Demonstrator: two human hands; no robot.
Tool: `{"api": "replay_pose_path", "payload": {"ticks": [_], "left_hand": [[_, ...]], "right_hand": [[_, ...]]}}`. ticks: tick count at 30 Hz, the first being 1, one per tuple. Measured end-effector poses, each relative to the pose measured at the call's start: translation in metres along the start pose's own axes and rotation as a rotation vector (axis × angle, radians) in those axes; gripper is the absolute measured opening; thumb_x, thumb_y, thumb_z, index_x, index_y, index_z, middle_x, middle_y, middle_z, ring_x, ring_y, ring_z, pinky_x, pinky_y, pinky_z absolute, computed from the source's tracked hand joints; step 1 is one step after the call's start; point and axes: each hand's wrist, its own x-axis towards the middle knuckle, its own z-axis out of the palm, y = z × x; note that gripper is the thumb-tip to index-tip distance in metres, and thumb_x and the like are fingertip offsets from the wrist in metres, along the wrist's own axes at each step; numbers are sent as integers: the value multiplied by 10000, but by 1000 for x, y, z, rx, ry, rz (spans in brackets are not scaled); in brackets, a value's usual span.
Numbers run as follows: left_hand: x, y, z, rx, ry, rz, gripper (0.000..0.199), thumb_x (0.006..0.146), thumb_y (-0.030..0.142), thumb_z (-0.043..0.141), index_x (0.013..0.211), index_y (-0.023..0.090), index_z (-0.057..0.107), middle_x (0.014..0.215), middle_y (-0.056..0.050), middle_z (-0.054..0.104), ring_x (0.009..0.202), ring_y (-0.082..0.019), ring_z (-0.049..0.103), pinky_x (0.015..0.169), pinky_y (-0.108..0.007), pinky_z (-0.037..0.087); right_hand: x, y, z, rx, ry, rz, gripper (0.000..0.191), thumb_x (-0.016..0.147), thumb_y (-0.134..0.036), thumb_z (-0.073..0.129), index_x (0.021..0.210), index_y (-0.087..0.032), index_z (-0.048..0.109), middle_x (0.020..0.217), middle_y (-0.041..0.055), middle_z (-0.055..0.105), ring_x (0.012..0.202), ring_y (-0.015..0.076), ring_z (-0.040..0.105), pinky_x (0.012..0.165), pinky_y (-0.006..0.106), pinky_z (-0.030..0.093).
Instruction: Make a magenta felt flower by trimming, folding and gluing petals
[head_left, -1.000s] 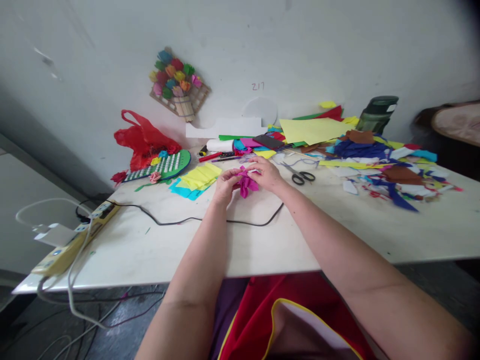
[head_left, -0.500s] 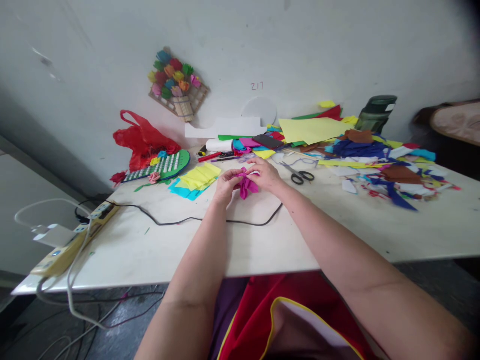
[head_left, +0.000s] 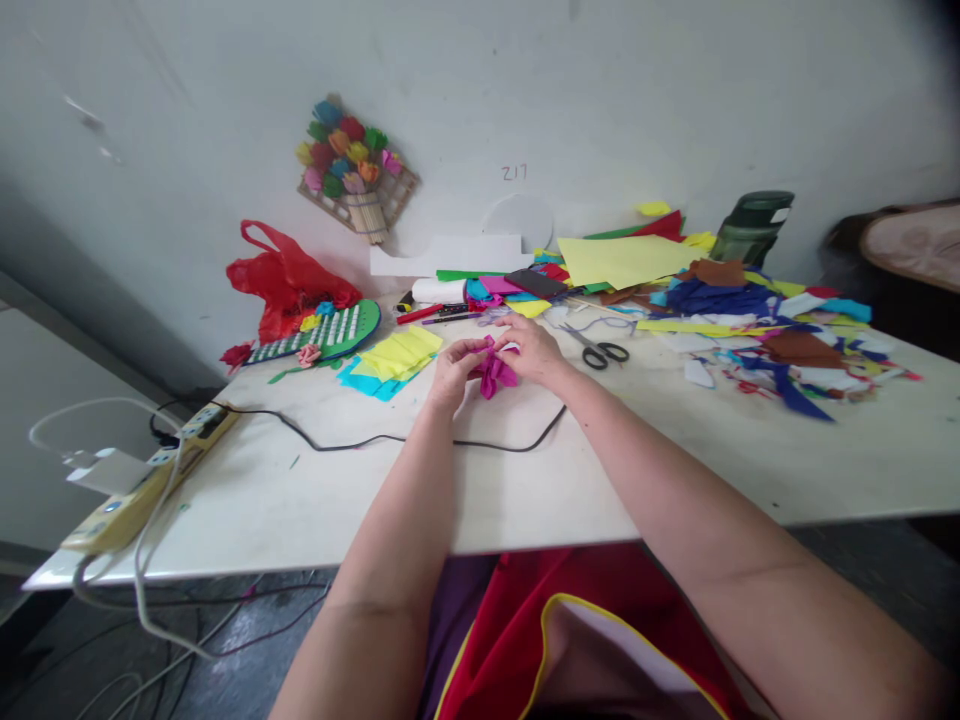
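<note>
Between my two hands, above the white table (head_left: 525,490), is a crumpled magenta paper piece (head_left: 495,378). My left hand (head_left: 453,372) pinches its left side with closed fingers. On its upper right, my right hand (head_left: 531,350) grips it between bent fingers. Parts of the paper are hidden behind the fingertips. Yellow sheets (head_left: 401,352) lie on blue sheets (head_left: 382,387) to the left of my left hand. Scissors with black handles (head_left: 596,352) rest to the right of my right hand.
A black cable (head_left: 360,443) crosses the table near my wrists. At left is a power strip (head_left: 135,495); a red bag (head_left: 281,280) stands behind. Coloured scraps (head_left: 795,350) and a green bottle (head_left: 750,230) are at right. Pens (head_left: 427,313) lie behind my hands.
</note>
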Motion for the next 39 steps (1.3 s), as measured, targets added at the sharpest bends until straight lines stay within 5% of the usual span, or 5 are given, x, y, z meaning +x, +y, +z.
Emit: {"api": "replay_pose_path", "payload": {"ticks": [24,39], "left_hand": [[-1,-1,4,91,5,33,397,524,336,802,835,137,655,710,-25,666,591,-125,590,610,-270,479],[2,-4,2,12,18,-57,304,589,289,645,850,136,679,737,-47,670,629,-167,610,553,-276,485]], "right_hand": [[-1,-7,-2,12,-48,52,100,689,-134,636,702,-223,680,1196,53,633,1084,249,595,939,445,489],[-1,-6,-2,50,-79,91,159,704,-136,575,701,-233,701,1197,39,631,1109,243,576,950,441,483]]}}
